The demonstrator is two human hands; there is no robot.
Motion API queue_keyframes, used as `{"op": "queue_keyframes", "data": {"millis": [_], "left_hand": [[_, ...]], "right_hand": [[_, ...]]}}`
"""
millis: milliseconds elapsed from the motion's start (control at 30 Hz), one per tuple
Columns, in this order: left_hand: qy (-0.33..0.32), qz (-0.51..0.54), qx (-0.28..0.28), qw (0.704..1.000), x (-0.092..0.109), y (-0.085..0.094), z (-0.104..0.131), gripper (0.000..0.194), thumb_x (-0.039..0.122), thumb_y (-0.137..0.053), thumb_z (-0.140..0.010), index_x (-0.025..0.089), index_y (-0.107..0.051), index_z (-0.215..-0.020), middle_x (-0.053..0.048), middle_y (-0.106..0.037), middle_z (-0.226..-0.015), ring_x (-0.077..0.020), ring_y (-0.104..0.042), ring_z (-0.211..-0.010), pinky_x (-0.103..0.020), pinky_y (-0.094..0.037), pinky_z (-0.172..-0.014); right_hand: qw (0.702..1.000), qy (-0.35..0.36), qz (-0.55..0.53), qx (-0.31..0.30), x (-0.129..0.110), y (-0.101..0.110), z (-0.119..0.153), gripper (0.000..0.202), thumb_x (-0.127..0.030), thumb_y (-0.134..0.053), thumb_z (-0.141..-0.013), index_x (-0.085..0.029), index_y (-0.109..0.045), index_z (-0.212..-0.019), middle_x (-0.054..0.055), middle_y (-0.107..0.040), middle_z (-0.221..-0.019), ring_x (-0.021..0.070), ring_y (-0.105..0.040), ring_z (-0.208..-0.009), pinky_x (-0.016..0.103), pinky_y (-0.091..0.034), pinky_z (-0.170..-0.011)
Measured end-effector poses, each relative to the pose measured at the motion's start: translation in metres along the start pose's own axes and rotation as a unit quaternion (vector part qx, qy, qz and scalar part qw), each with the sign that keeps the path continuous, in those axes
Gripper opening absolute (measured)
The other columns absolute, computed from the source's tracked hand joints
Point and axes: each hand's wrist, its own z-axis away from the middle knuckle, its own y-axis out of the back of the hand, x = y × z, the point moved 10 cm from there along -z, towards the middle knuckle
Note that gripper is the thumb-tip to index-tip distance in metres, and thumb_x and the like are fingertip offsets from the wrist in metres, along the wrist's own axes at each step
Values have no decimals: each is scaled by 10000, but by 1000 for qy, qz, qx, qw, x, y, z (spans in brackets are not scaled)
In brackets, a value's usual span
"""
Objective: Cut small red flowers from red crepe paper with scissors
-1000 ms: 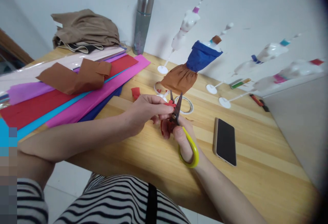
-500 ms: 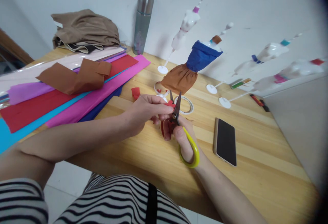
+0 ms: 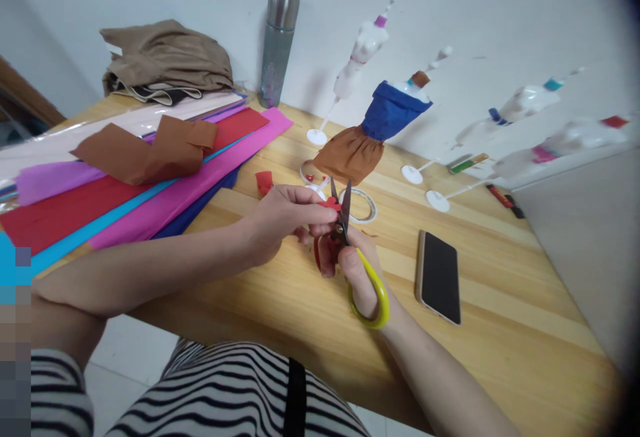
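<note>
My left hand (image 3: 287,217) pinches a small red paper piece (image 3: 331,204) between thumb and fingertips. Wrapped through the yellow handles, my right hand (image 3: 363,270) holds the scissors (image 3: 381,300), whose dark blades are parted and point away from me, right beside the red piece. Beyond the blades, a small mannequin wears a blue top (image 3: 393,112) and a gathered brown skirt (image 3: 350,154). A roll of tape (image 3: 373,207) lies just behind the scissors. Another red scrap (image 3: 264,182) is on the table behind my left hand.
Colored paper sheets (image 3: 240,150) with a brown piece (image 3: 150,154) on top spread across the left. A folded brown cloth (image 3: 170,57) and a flask (image 3: 279,47) stand behind. Several white mannequins (image 3: 360,54) line the wall. A phone (image 3: 440,277) lies on the right.
The view has shifted very slightly. Both hands keep almost the same pose, with the scissor blades still parted beside the red piece.
</note>
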Motion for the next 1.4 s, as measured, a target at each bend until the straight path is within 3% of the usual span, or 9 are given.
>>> {"op": "queue_keyframes", "data": {"millis": [233, 433, 967, 1200, 1400], "left_hand": [[-8, -9, -2, 1000, 2, 0, 0, 194, 219, -718, -687, 115, -612, -562, -13, -603, -569, -60, -497, -526, -166, -355, -485], [-14, -24, -13, 1000, 4, -1, -1, 227, 228, -705, -715, 133, -599, -538, -21, -611, -578, -73, -506, -542, -177, -368, -492], [-28, -50, -62, 996, 13, -3, -3, 207, 189, -693, -685, 139, -589, -513, -25, -626, -555, -95, -565, -564, -188, -359, -489], [-16, -98, -80, 992, 18, -3, -5, 211, 203, -685, -693, 151, -591, -512, -22, -635, -567, -97, -582, -567, -185, -384, -488], [-20, -123, -73, 989, 25, 2, -5, 156, 173, -684, -700, 134, -638, -556, -15, -624, -569, -76, -518, -530, -185, -390, -499]], "right_hand": [[1000, 3, -16, -2, 1, -1, 2, 373, -572, -510, -986, -269, -651, -1151, -38, -503, -634, 149, -492, -556, 235, -441, -452], [1000, -2, -13, -5, -2, -2, 1, 368, -558, -509, -991, -254, -650, -1142, -52, -474, -575, 143, -455, -490, 248, -430, -435], [1000, -12, -8, -15, -3, -3, 1, 408, -609, -505, -976, -227, -612, -1072, -47, -483, -642, 113, -397, -450, 255, -373, -407], [999, -34, 17, -33, 4, -3, 5, 392, -586, -506, -981, -222, -633, -1049, -67, -435, -553, 127, -376, -424, 294, -327, -462], [998, -16, 47, -34, 1, 0, 3, 454, -632, -485, -975, -209, -637, -1042, -58, -456, -561, 129, -381, -449, 299, -304, -495]]}}
